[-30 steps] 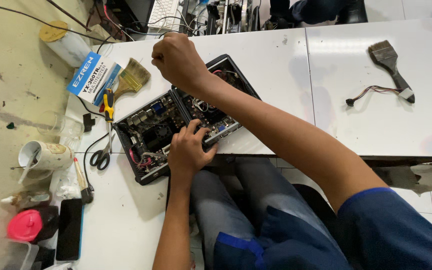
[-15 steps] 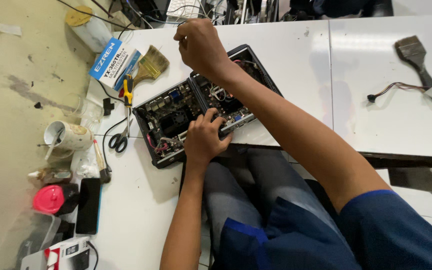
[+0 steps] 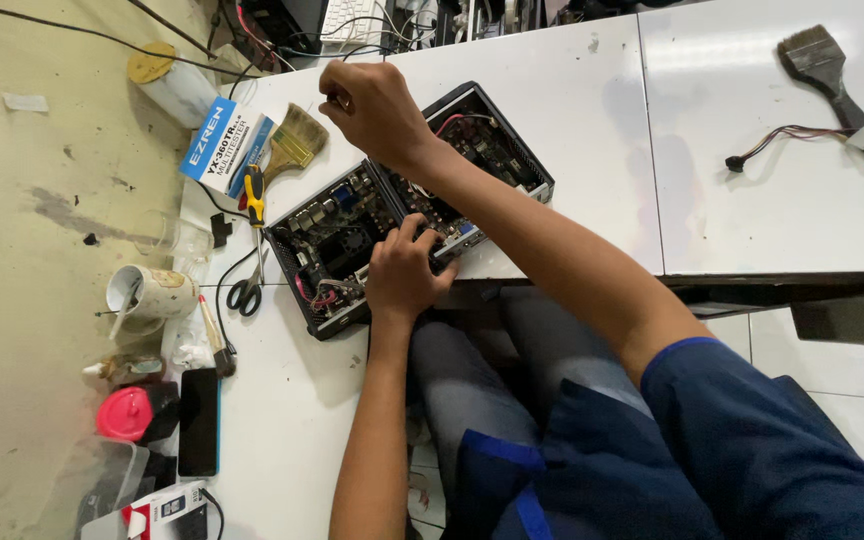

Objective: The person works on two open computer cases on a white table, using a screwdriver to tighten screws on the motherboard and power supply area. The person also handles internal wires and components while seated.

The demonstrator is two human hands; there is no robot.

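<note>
An open black mini computer case [image 3: 512, 150] lies on the white table [image 3: 572, 90], its circuit board [image 3: 337, 225] bare with red wires at one end. My left hand [image 3: 402, 275] curls over the case's near edge, fingertips pressed on the board. My right hand [image 3: 372, 110] hovers as a closed fist over the far side of the case; whether it pinches something small I cannot tell. My right forearm crosses over the case and hides its middle.
Left of the case lie a yellow-handled tool [image 3: 254, 195], scissors [image 3: 245, 295], a paintbrush [image 3: 294, 140] and a blue-white box [image 3: 224, 145]. A mug [image 3: 152, 292], a red lid [image 3: 124, 412] and a black phone [image 3: 198, 420] sit further left. A dark brush [image 3: 832, 75] and wire plug [image 3: 782, 145] lie right.
Both hands stay at the case, the right fist still raised. My left fingers have shifted slightly on the board. The camera has moved a little.
</note>
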